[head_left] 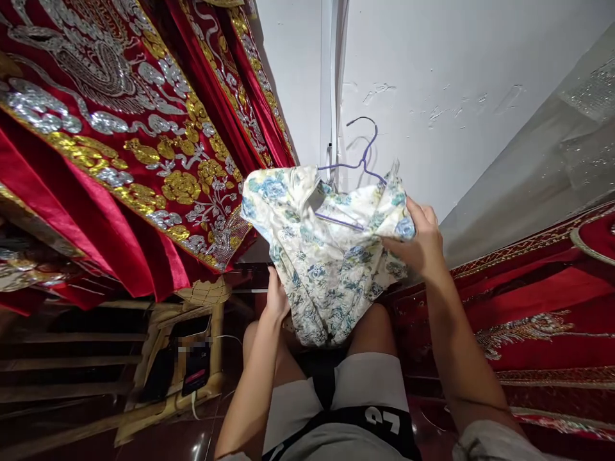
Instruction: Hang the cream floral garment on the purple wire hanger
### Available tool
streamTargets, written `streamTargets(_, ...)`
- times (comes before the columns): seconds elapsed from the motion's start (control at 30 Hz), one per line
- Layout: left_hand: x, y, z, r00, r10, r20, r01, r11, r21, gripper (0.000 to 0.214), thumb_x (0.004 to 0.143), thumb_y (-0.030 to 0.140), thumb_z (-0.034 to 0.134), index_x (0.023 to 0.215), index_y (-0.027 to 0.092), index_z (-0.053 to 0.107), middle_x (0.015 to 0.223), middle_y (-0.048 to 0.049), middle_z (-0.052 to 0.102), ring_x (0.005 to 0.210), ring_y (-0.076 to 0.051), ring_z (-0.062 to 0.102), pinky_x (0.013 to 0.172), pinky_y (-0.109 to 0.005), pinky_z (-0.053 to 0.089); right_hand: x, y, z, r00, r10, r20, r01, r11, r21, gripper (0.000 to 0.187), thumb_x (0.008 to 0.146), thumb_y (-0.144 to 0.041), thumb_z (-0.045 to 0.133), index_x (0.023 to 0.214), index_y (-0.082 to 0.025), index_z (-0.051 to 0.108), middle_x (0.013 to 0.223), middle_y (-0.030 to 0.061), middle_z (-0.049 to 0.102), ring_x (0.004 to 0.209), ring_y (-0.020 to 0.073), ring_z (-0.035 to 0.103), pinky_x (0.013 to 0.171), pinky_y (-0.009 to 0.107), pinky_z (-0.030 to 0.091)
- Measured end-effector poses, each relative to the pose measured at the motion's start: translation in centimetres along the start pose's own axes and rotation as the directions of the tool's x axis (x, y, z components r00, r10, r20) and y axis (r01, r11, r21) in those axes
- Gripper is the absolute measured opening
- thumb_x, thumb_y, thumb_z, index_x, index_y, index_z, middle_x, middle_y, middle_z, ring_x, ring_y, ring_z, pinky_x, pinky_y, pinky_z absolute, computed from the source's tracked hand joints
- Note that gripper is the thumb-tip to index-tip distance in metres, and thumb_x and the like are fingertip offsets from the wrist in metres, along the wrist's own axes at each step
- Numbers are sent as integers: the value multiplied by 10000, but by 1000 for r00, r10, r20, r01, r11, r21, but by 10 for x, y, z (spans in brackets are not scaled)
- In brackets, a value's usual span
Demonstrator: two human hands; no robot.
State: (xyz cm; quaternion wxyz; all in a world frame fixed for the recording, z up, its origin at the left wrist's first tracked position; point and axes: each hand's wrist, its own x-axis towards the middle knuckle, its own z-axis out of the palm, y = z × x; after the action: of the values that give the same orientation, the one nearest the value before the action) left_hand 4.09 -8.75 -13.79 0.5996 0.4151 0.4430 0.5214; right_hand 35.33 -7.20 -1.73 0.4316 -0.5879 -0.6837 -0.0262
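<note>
A white blouse (327,269) with a blue and green floral print is spread in front of me above my knees. Inside it sits a purple wire hanger (368,153), its hook pointing up and its lower bar showing through the neck opening. My right hand (423,234) grips the blouse at its right shoulder, the fingers partly behind the cloth. Lower down, my left hand (277,298) holds the left side edge, thumb up along the cloth and the other fingers hidden behind it.
Red cloth embroidered in gold and silver (187,186) hangs at the left. More red embroidered fabric (542,314) lies at the right. A phone (196,368) with a cable rests on a bamboo chair (216,349) at lower left. Ahead stands a white wall (432,70).
</note>
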Motion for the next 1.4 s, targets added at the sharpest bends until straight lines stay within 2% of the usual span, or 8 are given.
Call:
streamTargets(0.37, -48, -46, -14, 987, -86, -134, 88, 996, 13, 853, 622, 534, 894, 1386, 272, 616, 1442, -104, 636, 1449, -346, 489, 1277, -478, 293, -31, -23, 18, 968, -216, 124, 200, 971, 129, 748, 821, -375, 666, 1534, -272, 466, 1493, 150, 508, 1405, 420, 438, 1154, 630, 358)
streamTargets(0.5, -67, -60, 4, 983, -152, -107, 153, 988, 6, 792, 682, 517, 863, 1385, 247, 616, 1441, -120, 634, 1433, -333, 510, 1252, -480, 336, -96, -36, 41, 998, 55, 24, -60, 928, 367, 448, 894, -370, 581, 1327, -260, 612, 1351, 130, 638, 1319, 360, 554, 1121, 548, 429)
streamTargets(0.6, -75, -64, 17, 983, -166, -81, 169, 985, 28, 741, 692, 484, 861, 1360, 255, 635, 1420, -120, 649, 1461, -315, 480, 1264, -457, 310, -136, -50, 68, 903, 329, 278, -426, 772, 472, 208, 930, -436, 559, 978, -255, 649, 967, 72, 715, 934, 281, 674, 845, 406, 543)
streamTargets(0.83, -73, -58, 13, 984, -177, -30, 178, 982, 64, 753, 705, 490, 846, 1377, 246, 610, 1409, -115, 654, 1447, -330, 492, 1257, -474, 322, -148, -56, 90, 784, 236, 574, -568, 645, 511, 363, 963, -500, 510, 707, -247, 464, 671, -11, 491, 655, 185, 470, 634, 302, 379)
streamTargets(0.97, -75, -62, 13, 953, -12, -303, 72, 980, 187, 780, 776, 480, 776, 1458, 264, 464, 1475, -120, 582, 1441, -320, 487, 1237, -469, 353, -143, -55, 87, 758, 252, 602, -628, 532, 568, 362, 921, -486, 570, 666, -233, 529, 626, -13, 483, 614, 165, 443, 598, 295, 338)
streamTargets(1.07, -78, -66, 28, 801, 282, -528, -27, 898, 439, 796, 848, 461, 697, 1504, 266, 290, 1617, -144, 369, 1515, -284, 364, 1265, -429, 292, -147, -58, 88, 691, 252, 677, -709, 416, 569, 323, 887, -469, 613, 675, -227, 594, 509, -41, 426, 515, 140, 381, 552, 291, 299)
streamTargets(1.27, -66, -67, 68, 915, 374, -151, -251, 820, 515, 181, 913, 432, 599, 969, 265, 637, 1051, -84, 684, 1084, -282, 654, 1009, -423, 512, -146, -62, 89, 646, 127, 753, -732, 382, 564, 407, 907, -503, 579, 628, -207, 564, 465, -36, 478, 452, 115, 394, 502, 276, 304)
streamTargets(1.4, -54, -72, 71, 870, 479, -120, -374, 799, 471, 187, 936, 370, 598, 820, 239, 665, 801, -41, 659, 798, -219, 646, 773, -353, 530, -103, -62, 73, 695, 166, 700, -686, 446, 575, 380, 895, -507, 623, 688, -189, 638, 480, -32, 531, 439, 104, 416, 477, 257, 324)
